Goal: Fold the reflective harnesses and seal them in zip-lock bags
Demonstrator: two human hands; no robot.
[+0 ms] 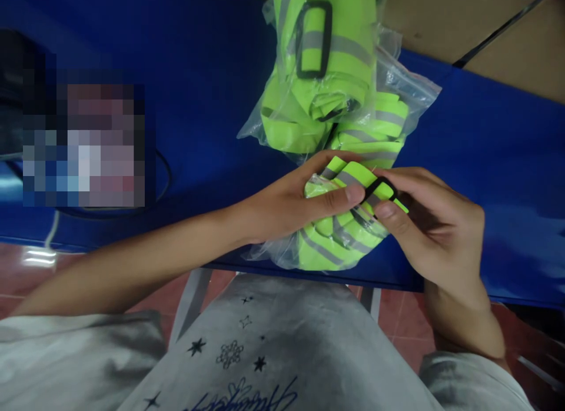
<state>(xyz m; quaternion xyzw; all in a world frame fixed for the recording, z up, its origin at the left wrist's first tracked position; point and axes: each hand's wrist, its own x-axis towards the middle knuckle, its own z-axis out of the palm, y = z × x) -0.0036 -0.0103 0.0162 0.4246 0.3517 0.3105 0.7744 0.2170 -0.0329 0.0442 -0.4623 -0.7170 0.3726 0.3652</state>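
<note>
A rolled neon yellow-green reflective strap [353,174] with a grey stripe is between my two hands. My left hand [304,202] closes around it, the thumb lying across the top. With thumb and fingers, my right hand [441,216] pinches the strap's end at a black plastic buckle [387,184]. Right under my hands, a clear plastic bag [282,249] with more of the same strap rests at the table's front edge. Behind it lie further bagged straps [348,63], one with a large black buckle showing. Some of my left fingers are hidden behind the strap.
The blue table [198,105] runs across the view. Cardboard boxes [507,40] stand at the back right. A blurred-out item [83,146] is at the left, with a dark cable [166,169] beside it. Red floor tiles [397,317] show below the table edge.
</note>
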